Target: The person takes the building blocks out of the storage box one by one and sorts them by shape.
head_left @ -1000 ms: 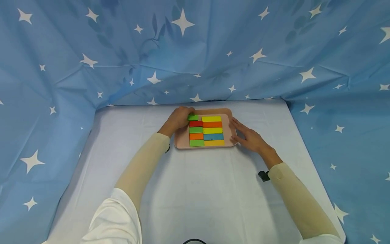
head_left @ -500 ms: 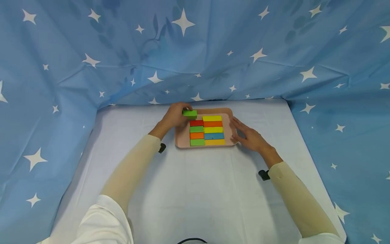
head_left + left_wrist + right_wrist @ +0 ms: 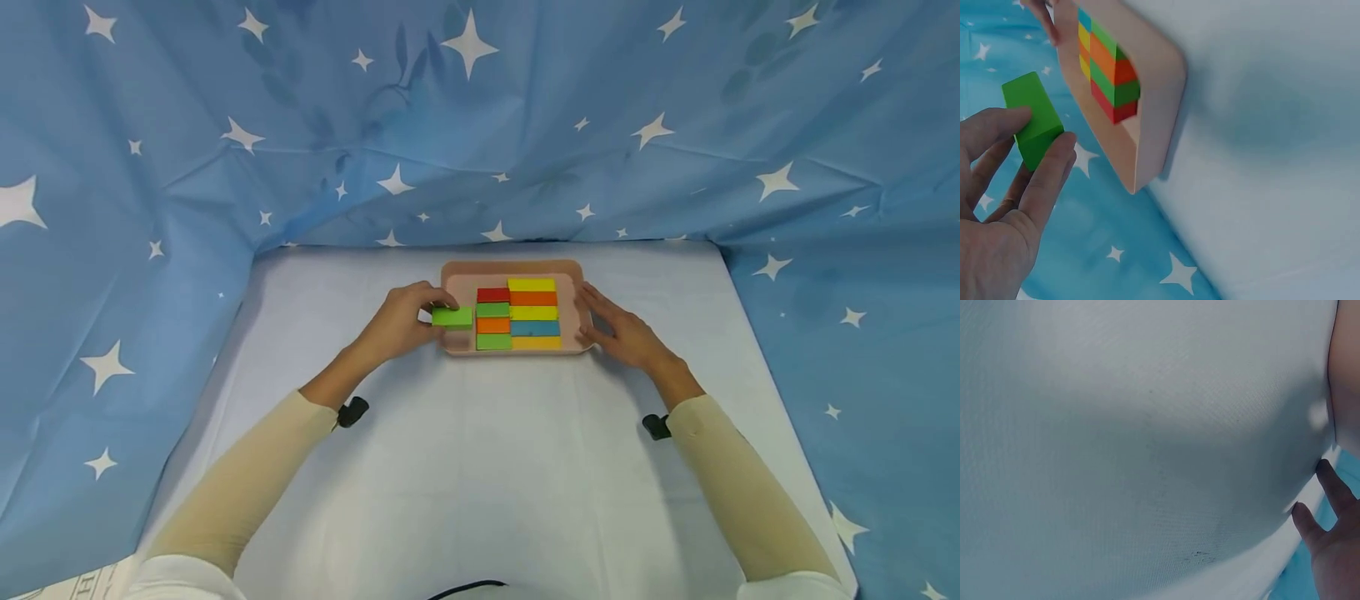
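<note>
Pinched between the thumb and fingers of my left hand (image 3: 397, 323) is a green block (image 3: 452, 317), raised over the left end of a pink tray (image 3: 517, 267). The left wrist view shows the same block (image 3: 1034, 112) gripped at its sides, apart from the tray wall (image 3: 1163, 94). In the tray, coloured blocks lie in two touching columns: shorter red (image 3: 492, 295), green and orange ones on the left, longer yellow, orange and blue (image 3: 535, 328) ones on the right. My right hand (image 3: 632, 337), fingers extended, rests against the tray's right rim.
A white cloth (image 3: 510, 450) covers the table under the tray. Blue star-patterned fabric (image 3: 480, 125) hangs behind and at both sides. A dark cable (image 3: 468, 587) shows at the front edge.
My left hand has lifted the green block from the top of the left column and brought it left and nearer. The right hand stays at the tray's rim; the head view has shifted slightly.
</note>
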Action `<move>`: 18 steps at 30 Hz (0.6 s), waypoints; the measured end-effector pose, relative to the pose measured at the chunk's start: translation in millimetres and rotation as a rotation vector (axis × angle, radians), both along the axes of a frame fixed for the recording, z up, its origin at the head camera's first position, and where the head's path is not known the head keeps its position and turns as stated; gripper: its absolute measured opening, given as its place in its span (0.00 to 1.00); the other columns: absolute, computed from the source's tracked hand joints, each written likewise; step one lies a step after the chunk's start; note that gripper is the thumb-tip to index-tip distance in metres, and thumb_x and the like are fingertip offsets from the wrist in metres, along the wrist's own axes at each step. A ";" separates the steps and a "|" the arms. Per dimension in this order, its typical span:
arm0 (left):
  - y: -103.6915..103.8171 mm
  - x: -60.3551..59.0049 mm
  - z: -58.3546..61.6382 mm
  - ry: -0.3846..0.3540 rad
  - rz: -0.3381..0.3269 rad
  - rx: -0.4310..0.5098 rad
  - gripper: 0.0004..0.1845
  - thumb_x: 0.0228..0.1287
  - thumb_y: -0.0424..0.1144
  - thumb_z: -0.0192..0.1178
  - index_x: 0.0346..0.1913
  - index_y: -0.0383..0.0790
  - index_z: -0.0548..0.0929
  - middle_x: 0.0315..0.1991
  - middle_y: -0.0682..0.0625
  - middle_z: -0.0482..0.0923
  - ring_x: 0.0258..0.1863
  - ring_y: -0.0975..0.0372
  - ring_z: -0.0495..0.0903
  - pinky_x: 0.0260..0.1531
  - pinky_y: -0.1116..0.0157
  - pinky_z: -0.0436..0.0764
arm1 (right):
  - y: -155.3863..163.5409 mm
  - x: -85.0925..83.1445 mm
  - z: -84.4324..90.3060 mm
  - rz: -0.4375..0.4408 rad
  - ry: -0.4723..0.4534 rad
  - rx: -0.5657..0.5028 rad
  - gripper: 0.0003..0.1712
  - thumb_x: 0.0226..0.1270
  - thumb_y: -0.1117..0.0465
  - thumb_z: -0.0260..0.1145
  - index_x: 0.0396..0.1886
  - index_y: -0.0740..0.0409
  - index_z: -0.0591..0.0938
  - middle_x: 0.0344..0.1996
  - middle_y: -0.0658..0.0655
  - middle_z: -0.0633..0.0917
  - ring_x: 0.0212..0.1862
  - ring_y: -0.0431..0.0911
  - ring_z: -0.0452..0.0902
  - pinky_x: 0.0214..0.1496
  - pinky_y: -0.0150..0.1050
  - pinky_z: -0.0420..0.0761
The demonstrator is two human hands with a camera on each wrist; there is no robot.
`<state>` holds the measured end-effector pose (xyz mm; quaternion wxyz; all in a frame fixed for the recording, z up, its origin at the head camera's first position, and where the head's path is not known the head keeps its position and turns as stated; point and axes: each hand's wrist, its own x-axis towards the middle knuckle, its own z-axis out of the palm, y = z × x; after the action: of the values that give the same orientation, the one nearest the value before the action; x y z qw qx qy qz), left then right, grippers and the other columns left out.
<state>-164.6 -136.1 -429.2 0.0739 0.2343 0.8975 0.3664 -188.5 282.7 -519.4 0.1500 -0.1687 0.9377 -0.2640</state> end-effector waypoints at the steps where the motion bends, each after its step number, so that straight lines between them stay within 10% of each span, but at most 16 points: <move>1: -2.2 8.1 -1.5 -0.003 0.000 0.014 0.18 0.60 0.27 0.72 0.53 0.43 0.87 0.48 0.47 0.83 0.49 0.53 0.86 0.46 0.57 0.88 | 0.4 -0.3 -0.2 0.004 0.001 0.003 0.42 0.81 0.45 0.57 0.86 0.44 0.50 0.86 0.46 0.45 0.83 0.64 0.51 0.78 0.70 0.56; 8: -12.7 52.7 -30.2 -0.087 -0.011 0.081 0.20 0.59 0.25 0.73 0.54 0.44 0.87 0.49 0.50 0.83 0.50 0.57 0.85 0.44 0.66 0.88 | 3.5 -1.6 0.7 -0.008 -0.024 0.029 0.42 0.82 0.43 0.55 0.86 0.41 0.48 0.86 0.44 0.42 0.84 0.62 0.48 0.80 0.69 0.52; 18: -13.1 69.0 -73.5 -0.084 0.018 0.040 0.21 0.57 0.24 0.73 0.52 0.44 0.88 0.49 0.50 0.84 0.51 0.58 0.84 0.48 0.63 0.87 | 0.8 -2.4 -1.4 -0.009 -0.050 0.023 0.42 0.82 0.43 0.54 0.86 0.39 0.47 0.86 0.44 0.41 0.84 0.63 0.46 0.79 0.71 0.51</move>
<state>-95.6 -149.2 -502.7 0.1035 0.2122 0.8881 0.3944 -190.9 283.5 -520.9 0.1740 -0.1559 0.9375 -0.2579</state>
